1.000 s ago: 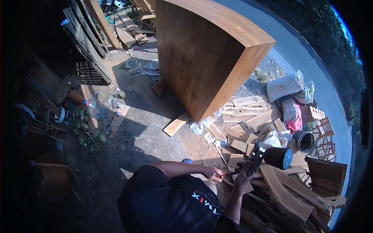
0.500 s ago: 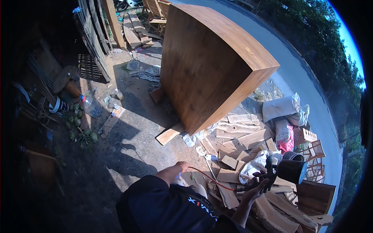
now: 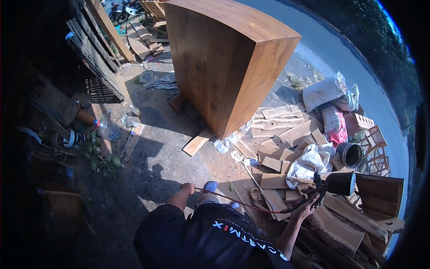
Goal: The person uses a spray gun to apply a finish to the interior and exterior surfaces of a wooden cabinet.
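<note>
My left hand (image 3: 188, 188) is closed round a thin reddish hose (image 3: 237, 202) in front of my body. The hose runs right to the handle of a black spray gun (image 3: 319, 184). My right hand (image 3: 310, 205) grips that gun out to the right, its dark paint cup (image 3: 341, 184) tilted sideways. Some of the right fingers are hidden behind the gun. Beyond both hands stands a large brown wooden box-like piece of furniture (image 3: 210, 67), tilted in view. Its lower corner is near a short board (image 3: 197, 142) on the ground.
Loose planks (image 3: 286, 134) and offcuts cover the ground on the right, by white sacks (image 3: 323, 92) and a dark bucket (image 3: 349, 154). At left lie a clear plastic bottle (image 3: 107, 129) and green coconuts (image 3: 96, 148). A slatted wooden panel (image 3: 94, 54) leans far left; a road (image 3: 354, 85) curves behind.
The view has shifted, so the furniture sits farther left and higher. The hose, bowed before, now runs straighter between my hands. My left hand is farther left; the spray gun remains in my right.
</note>
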